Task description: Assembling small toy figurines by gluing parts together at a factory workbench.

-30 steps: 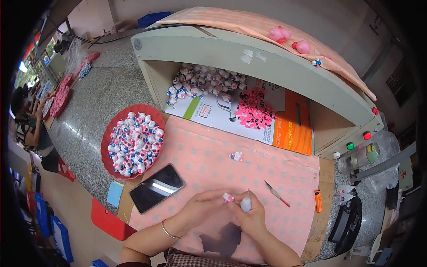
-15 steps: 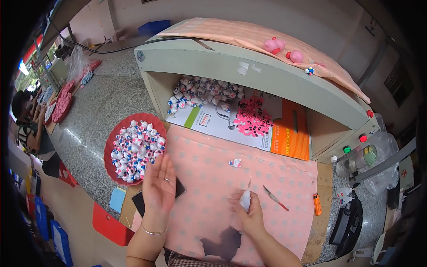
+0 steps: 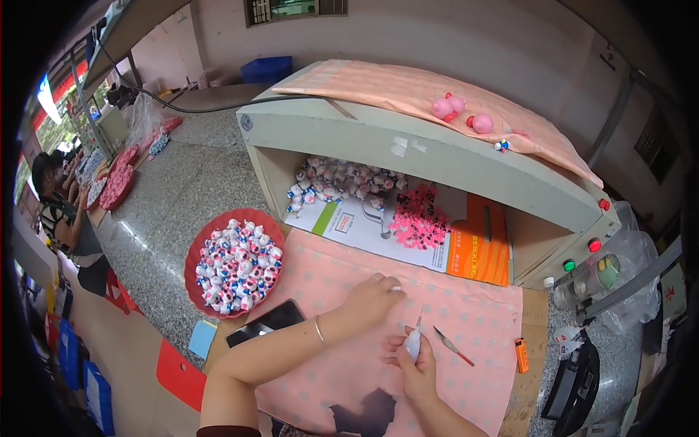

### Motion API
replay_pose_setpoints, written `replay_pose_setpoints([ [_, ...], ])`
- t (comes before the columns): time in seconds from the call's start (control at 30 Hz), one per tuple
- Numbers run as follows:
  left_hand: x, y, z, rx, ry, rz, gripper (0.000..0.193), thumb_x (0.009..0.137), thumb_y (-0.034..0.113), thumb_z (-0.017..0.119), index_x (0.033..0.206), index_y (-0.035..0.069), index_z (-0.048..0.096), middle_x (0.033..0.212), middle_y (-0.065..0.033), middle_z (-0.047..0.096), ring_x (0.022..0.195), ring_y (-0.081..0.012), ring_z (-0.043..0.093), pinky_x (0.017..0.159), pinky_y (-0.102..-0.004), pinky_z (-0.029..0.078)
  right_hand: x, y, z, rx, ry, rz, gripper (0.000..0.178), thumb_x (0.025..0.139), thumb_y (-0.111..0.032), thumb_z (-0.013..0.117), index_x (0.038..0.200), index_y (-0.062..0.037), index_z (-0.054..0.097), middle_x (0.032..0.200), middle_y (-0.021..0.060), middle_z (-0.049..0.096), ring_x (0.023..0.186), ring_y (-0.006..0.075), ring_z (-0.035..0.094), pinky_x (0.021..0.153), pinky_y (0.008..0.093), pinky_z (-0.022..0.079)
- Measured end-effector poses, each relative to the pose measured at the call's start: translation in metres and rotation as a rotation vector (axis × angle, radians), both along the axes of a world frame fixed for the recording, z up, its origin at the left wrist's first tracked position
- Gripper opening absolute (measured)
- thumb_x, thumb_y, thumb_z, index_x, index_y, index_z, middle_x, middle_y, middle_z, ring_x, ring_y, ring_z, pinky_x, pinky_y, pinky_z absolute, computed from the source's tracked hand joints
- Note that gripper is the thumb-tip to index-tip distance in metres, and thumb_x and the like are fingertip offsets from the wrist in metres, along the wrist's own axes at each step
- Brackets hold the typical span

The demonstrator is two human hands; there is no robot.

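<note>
My right hand point(image 3: 418, 370) holds a small white squeeze bottle point(image 3: 413, 344) with a thin needle tip pointing up. Across the pink spotted cloth point(image 3: 335, 273), my left hand point(image 3: 371, 300) reaches over to the right, its fingers closed at a small white figurine point(image 3: 397, 288). Only a white bit of that figurine shows; the fingers hide the rest. Just right of the bottle lies a slim tool point(image 3: 453, 345) with a grey body and red end. Beneath my left forearm is a dark phone point(image 3: 266, 323), partly covered.
A red bowl point(image 3: 192, 288) of white, blue and pink figurines stands left. An open-fronted grey box point(image 3: 378, 135) holds more figurines point(image 3: 342, 178) and pink-and-black pieces point(image 3: 419, 218). An orange lighter point(image 3: 521, 355) and black pouch point(image 3: 571, 379) lie right. A person point(image 3: 62, 211) sits far left.
My left hand has moved from beside the bowl, palm showing, rightward to the figurine on the cloth and closed on it. My right hand still holds the bottle. The view has tilted up slightly.
</note>
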State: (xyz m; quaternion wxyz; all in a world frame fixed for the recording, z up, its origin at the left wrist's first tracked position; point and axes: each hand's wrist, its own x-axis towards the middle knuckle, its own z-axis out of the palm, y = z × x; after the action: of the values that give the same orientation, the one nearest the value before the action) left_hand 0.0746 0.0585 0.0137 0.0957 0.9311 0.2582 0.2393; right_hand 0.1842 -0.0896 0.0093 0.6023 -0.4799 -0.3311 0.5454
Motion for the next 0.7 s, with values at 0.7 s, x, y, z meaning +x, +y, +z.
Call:
replay_pose_setpoints([
  [0.7,0.15,0.322,-0.015,0.233,-0.251,0.331,0.038,0.081,0.029,0.045,0.107,0.003,0.052,0.106,-0.0192,0.054,0.1,-0.0339,0.049,0.084,-0.041,0.038,0.078,0.065,-0.007,0.039,0.024,0.043,0.038,0.085,-0.003,0.044,0.121,-0.0015,0.032,0.098,0.0108,0.051,0.083,0.016,0.054,0.064,0.0267,0.049],
])
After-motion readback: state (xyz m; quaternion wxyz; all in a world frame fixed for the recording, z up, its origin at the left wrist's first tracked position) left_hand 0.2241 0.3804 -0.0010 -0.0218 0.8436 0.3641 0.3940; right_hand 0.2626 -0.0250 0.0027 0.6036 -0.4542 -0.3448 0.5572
